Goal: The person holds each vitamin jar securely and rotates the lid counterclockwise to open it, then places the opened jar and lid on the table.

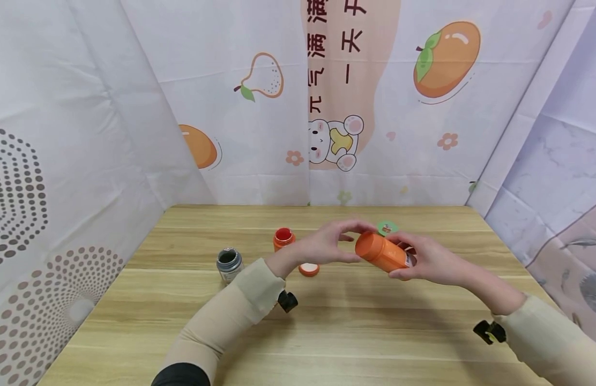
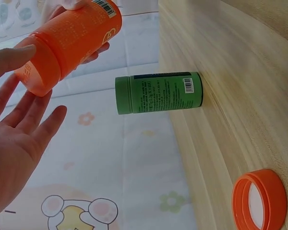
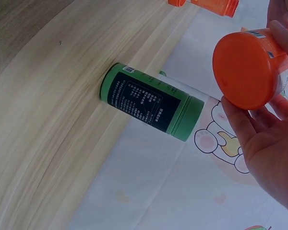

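An orange bottle [image 1: 387, 256] is held tilted above the table, its lid end toward the left. My right hand [image 1: 425, 260] grips it round the body near the base; the flat base faces the camera in the right wrist view. Thumb and fingers of my left hand [image 1: 327, 244] are round the orange lid [image 2: 41, 69], the thumb on one side and fingertips on the other. Behind the hands stands a green bottle [image 2: 158, 92] with its lid on, mostly hidden in the head view.
An open grey jar [image 1: 229, 264] stands at the left. Beside the left wrist is an open orange-red jar [image 1: 283, 238], partly covered by that hand. A loose orange lid [image 1: 309, 269] lies inside up on the wooden table [image 1: 327, 332]. A printed curtain [image 1: 259, 128] hangs behind.
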The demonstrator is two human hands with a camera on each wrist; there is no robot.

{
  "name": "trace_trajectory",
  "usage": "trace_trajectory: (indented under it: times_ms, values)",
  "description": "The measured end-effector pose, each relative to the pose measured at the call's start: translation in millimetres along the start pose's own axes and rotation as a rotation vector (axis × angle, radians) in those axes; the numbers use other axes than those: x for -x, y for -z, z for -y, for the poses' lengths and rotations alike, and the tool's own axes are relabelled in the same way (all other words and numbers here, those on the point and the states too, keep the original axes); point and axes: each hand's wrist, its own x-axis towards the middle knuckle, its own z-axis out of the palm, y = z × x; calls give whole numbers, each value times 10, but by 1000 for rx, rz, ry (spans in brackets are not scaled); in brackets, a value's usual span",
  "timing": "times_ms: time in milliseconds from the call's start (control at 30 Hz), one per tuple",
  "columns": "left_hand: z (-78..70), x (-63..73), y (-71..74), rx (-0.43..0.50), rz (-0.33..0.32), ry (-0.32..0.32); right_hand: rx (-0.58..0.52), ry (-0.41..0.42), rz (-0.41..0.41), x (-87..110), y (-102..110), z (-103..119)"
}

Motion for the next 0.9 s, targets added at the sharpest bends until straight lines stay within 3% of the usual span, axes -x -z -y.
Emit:
trace_trajectory:
  times_ms: [400,633,767,900]
  values:
    - [32,-1,-50,35,-34,76,5,-1,0,11,-3,-6]
    - [40,-10,-93,-32,-87,113,-3,-23,7,14,-2,-6]
    - [38,-14,-93,-69,-99,116,6,-26,5,11,-3,-11]
    - [38,-10,-62,-42,-111,91,12,-28,0,9,-3,-10]
